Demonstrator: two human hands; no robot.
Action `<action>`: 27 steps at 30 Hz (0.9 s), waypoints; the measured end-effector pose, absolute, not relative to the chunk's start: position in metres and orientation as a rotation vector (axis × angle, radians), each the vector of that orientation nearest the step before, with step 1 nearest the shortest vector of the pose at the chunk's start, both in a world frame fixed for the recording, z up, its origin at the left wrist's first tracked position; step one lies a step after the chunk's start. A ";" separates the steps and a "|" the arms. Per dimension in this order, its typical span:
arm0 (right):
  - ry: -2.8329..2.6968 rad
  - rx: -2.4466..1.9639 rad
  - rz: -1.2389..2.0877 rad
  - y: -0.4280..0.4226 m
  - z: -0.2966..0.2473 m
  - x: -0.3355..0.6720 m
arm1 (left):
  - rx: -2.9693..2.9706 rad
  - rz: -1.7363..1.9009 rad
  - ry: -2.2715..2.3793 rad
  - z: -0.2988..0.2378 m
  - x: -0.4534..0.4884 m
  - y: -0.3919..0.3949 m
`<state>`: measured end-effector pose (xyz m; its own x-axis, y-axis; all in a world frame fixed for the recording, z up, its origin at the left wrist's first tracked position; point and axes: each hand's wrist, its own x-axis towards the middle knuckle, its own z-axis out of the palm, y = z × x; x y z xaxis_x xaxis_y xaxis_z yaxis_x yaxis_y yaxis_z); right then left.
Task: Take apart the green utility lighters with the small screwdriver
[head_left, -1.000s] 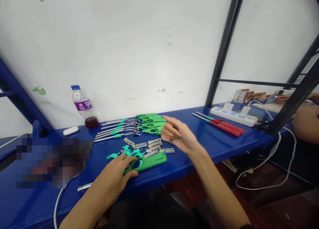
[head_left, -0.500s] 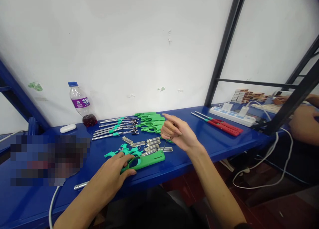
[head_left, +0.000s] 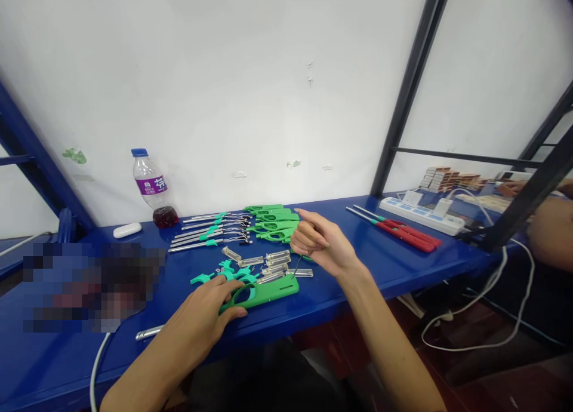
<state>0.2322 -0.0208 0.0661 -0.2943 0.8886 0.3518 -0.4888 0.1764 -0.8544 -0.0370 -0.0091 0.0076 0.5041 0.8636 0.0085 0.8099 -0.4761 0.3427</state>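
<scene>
My left hand (head_left: pixel 212 304) grips the looped end of a green gas lighter casing (head_left: pixel 273 290) near the table's front edge. My right hand (head_left: pixel 319 242) is closed around a screwdriver (head_left: pixel 297 265); its handle is hidden in the fist, and the thin dark shaft slants down to the casing's right end. Just behind the casing lie clear lighter fuel tanks (head_left: pixel 250 261) and loose turquoise plastic parts (head_left: pixel 201 278). Farther back are several green casings (head_left: pixel 274 226), beside a row of metal lighter tubes (head_left: pixel 192 245) with wires.
Two red lighters (head_left: pixel 409 236) and a white power strip (head_left: pixel 421 215) lie at right. A drink bottle (head_left: pixel 154 191) and white case (head_left: pixel 127 230) stand at back left. A metal tube (head_left: pixel 149 333) lies by my left forearm. Another person's arm (head_left: pixel 553 230) shows at far right.
The view has shifted slightly, so everything appears a little farther right. Both hands keep their places on the casing and the screwdriver.
</scene>
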 end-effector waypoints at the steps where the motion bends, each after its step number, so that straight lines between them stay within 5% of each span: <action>1: -1.231 -0.452 1.443 -0.021 0.066 0.232 | 2.461 0.261 1.414 0.006 -0.037 -0.009; 27: -1.225 -0.523 1.515 -0.002 0.059 0.257 | 2.415 0.300 1.385 0.007 -0.037 -0.009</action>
<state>0.2571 -0.0016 0.0585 -0.3354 0.9030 0.2686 -0.4518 0.0960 -0.8869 -0.0368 -0.0090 0.0073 0.5023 0.8646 0.0140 0.7929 -0.4670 0.3915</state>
